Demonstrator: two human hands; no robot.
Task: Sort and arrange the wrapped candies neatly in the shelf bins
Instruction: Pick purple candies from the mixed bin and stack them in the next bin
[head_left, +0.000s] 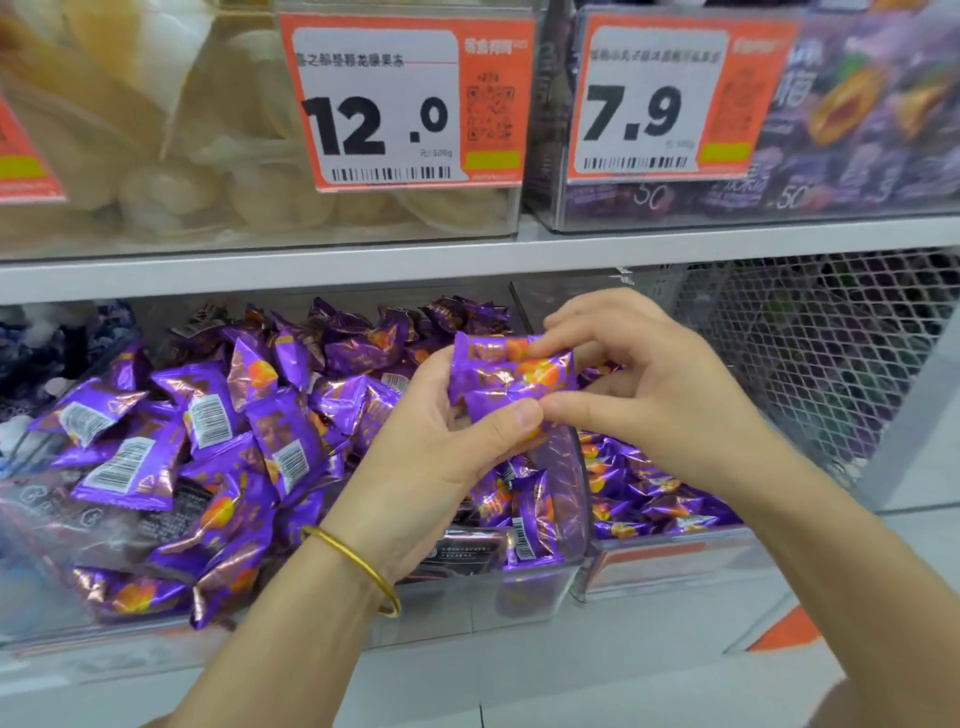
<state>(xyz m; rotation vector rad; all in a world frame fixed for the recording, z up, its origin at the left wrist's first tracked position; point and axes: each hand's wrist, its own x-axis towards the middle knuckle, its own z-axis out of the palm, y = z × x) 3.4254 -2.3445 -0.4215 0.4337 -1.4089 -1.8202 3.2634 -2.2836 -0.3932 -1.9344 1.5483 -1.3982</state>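
Both hands up front: left hand (441, 441) cradles stacked purple candies (511, 382), right hand (639, 384) pinches their edges, likely squaring them before the bin (540, 587) below.

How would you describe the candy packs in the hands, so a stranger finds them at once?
Start at the 7.9 price tag on the upper shelf and look straight down. Below it, the left hand and right hand pinch a few purple candy packs together. Only these are lifted above the bin; the rest lie loose inside.
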